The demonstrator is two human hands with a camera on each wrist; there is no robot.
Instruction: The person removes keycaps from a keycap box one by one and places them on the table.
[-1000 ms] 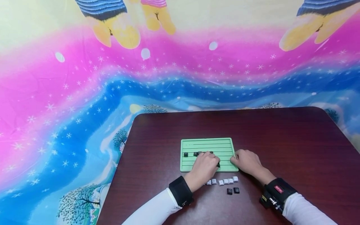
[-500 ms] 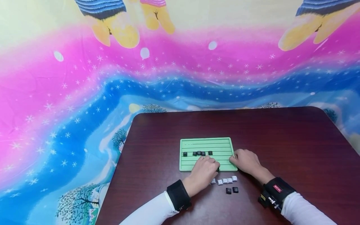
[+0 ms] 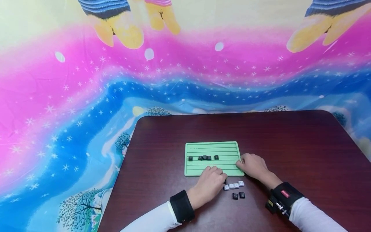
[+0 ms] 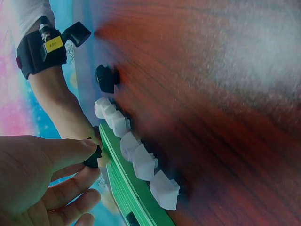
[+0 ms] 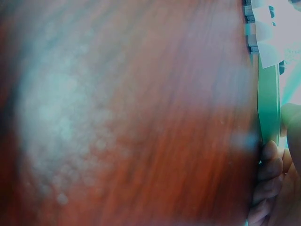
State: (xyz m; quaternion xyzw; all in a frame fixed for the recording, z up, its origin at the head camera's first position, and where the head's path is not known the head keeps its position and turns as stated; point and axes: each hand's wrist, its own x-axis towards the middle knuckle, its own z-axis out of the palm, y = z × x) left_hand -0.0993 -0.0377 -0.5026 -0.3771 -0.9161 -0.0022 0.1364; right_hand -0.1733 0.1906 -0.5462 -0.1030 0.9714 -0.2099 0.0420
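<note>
1. The green tray (image 3: 213, 150) lies flat on the brown table (image 3: 292, 141), its surface divided into long rows by raised lines.
2. The left hand (image 3: 210, 183) is at the tray's near edge, its thumb and index finger pinching a small black key (image 4: 93, 156); the other fingers are bent beneath. How high the hand is above the tray, I cannot tell.
3. The right hand (image 3: 252, 165) grips the right edge of the tray near its near corner, with the thumb on the rim.
4. Five black keys (image 3: 204, 157) sit on the tray in one middle row: one near the left end, three close together towards the centre, and one a little apart to their right.
5. White keys (image 3: 231, 186) lie on the table just beyond the tray's near edge, on the person's side, in a loose line; the left hand hides some of them from the head view, but the left wrist view shows six.
6. Two more black keys (image 3: 238, 196) rest side by side, farther from the tray than the white ones.
7. Behind the tray and table hangs a pink and blue cloth (image 3: 185, 64) with a snowflake print.
</note>
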